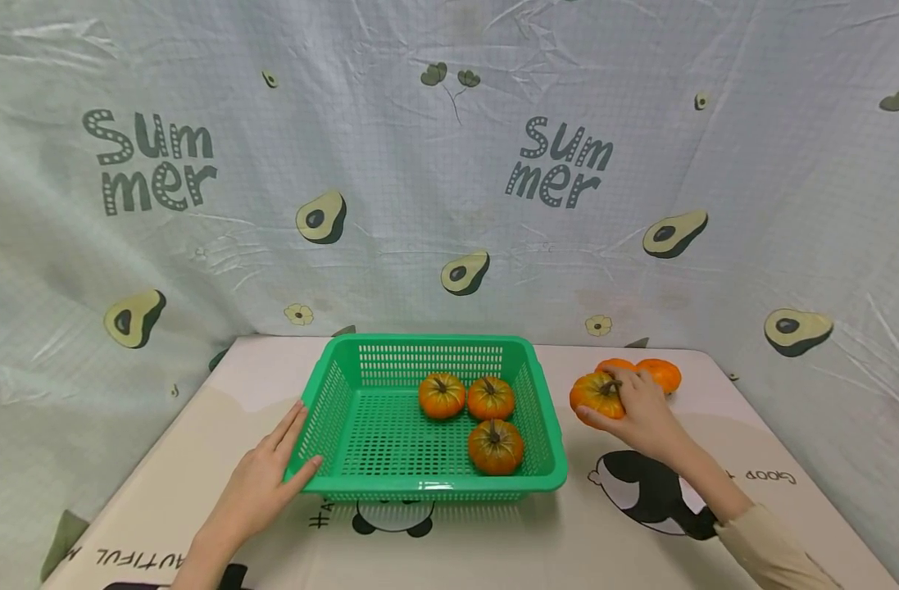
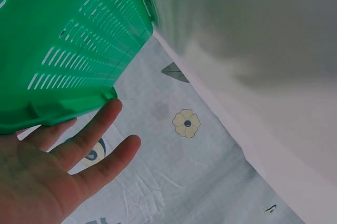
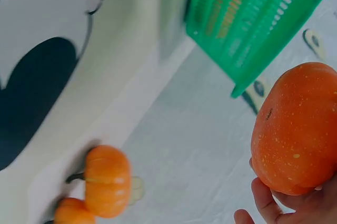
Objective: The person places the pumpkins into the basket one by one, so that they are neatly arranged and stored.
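Note:
A green plastic basket (image 1: 434, 485) with slotted walls stands on the table. Three small orange pumpkins lie in its right half: one at the middle back (image 1: 442, 397), one beside it (image 1: 491, 399) and a darker one (image 1: 496, 449) nearer the front. My left hand (image 1: 261, 479) rests against the basket's left rim, its fingers extended in the left wrist view. To the right of the basket, my right hand (image 1: 644, 410) grips a pumpkin (image 1: 593, 394) with a dark stem, its smooth orange underside showing in the right wrist view.
Behind my right hand are two more pumpkins, one at the right (image 1: 661, 375) and one partly hidden (image 1: 615, 364). The table (image 1: 390, 549) wears a pale cover with printed cartoon figures. A hanging cloth (image 1: 390, 164) with avocado prints closes off the back and sides.

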`<state>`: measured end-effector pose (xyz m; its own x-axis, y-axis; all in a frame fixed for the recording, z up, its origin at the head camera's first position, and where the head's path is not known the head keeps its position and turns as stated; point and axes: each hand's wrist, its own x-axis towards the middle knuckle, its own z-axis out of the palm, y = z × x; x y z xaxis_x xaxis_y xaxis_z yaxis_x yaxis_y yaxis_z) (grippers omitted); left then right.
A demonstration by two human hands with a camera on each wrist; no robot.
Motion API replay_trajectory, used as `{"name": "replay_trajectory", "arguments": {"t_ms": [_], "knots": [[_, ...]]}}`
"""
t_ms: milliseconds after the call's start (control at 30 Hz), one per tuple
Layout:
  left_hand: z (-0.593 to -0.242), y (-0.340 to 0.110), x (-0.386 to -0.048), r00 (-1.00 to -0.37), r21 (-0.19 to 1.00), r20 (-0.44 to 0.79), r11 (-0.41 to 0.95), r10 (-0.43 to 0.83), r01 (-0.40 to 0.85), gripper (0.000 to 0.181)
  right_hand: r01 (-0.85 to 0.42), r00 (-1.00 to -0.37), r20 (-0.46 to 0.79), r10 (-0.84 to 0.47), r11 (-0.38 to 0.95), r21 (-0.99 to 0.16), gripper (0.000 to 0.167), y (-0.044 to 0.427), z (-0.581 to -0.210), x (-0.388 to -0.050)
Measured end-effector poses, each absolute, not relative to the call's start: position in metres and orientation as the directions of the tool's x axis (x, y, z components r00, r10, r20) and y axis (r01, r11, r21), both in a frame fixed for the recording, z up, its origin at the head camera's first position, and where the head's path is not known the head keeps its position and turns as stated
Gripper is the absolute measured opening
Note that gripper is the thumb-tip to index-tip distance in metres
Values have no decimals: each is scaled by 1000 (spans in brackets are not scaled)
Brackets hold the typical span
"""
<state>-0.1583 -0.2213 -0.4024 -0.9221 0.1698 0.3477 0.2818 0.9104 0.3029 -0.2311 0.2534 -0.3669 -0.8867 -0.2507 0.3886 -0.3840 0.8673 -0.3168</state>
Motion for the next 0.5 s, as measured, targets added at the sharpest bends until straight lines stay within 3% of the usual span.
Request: {"name": "replay_trajectory", "arguments": {"t_ms": [500], "knots": [[-403,-221,-158,-921,315,355,907,160,279,68,-516,-823,393,-410,828,-218,65,214,-346,-229]]}}
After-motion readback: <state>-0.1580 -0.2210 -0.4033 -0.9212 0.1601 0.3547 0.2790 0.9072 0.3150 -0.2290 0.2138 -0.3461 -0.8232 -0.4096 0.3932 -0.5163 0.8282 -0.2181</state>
